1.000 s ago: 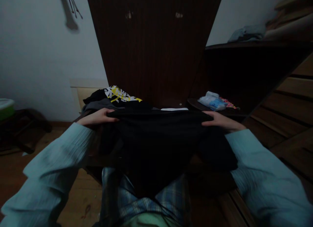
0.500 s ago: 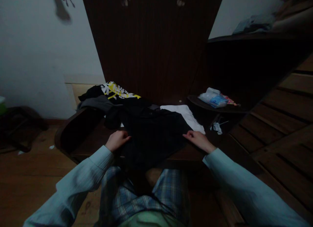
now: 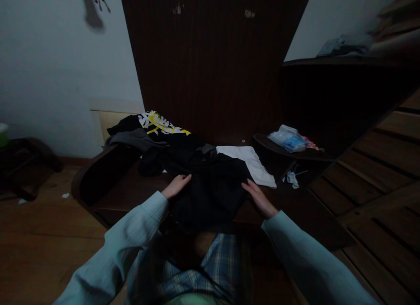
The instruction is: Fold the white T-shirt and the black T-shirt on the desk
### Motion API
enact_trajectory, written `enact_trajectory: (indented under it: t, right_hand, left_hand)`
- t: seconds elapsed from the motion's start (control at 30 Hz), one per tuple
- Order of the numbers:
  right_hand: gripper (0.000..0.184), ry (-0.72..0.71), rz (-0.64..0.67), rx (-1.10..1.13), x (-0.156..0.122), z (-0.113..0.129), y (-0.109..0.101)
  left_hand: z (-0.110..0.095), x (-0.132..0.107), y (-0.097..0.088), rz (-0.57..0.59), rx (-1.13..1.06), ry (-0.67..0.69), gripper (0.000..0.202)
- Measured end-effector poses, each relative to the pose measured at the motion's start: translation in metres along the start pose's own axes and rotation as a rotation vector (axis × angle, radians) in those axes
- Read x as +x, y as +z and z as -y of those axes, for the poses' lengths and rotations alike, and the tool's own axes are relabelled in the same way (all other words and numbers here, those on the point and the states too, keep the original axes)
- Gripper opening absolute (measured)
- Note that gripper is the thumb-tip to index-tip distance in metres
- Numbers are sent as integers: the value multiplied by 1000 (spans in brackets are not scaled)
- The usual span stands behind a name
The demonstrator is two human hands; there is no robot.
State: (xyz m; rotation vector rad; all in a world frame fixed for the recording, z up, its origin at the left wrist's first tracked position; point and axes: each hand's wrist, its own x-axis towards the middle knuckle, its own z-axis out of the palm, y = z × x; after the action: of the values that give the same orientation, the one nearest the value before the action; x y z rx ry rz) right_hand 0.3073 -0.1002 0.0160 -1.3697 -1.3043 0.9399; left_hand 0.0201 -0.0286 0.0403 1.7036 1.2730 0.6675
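A black garment [image 3: 215, 191] lies spread over the front of a dark wooden bench, its near part hanging past the edge; in the dim light its exact kind does not show. At its left edge, my left hand [image 3: 177, 185] pinches the cloth between thumb and fingers. My right hand [image 3: 259, 198] has its fingertips closed on the right edge. Just behind the right hand lies a folded white cloth [image 3: 259, 167]. Farther left, a black garment with a yellow and white print [image 3: 160, 123] rests on top of a grey one [image 3: 134, 138].
The dark wooden bench [image 3: 121, 198] has a raised curved left end. On a small shelf at the right sits a clear and blue plastic package [image 3: 288, 138], with a crumpled white scrap [image 3: 292, 179] below. A slatted wooden frame [image 3: 374, 182] stands right; a dark stool [image 3: 29, 165] left.
My hands have come closer together, the left one moving right and the right one slightly left. The black garment between them is narrower and more bunched. The view has shifted slightly.
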Motion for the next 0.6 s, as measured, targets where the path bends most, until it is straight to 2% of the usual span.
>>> enact_trajectory:
  t: [0.1, 0.2, 0.27, 0.4, 0.5, 0.6]
  right_hand:
    - [40, 78, -13, 202, -1, 18, 5]
    - [45, 23, 58, 302, -2, 39, 5]
    - [49, -15, 83, 327, -3, 49, 3]
    - [54, -114, 70, 340, -1, 55, -1]
    - [51, -172, 21, 277, 5, 56, -2]
    - [47, -225, -56, 223, 15, 58, -9]
  left_hand:
    - [-11, 8, 7, 142, -513, 20, 67]
    - [-22, 14, 12, 170, -780, 50, 81]
    - [-26, 19, 15, 142, -842, 71, 80]
    - [-28, 30, 16, 20, -921, 71, 57]
    - [-27, 36, 9, -80, -896, 15, 44]
    - [-25, 35, -4, -91, -799, -34, 34]
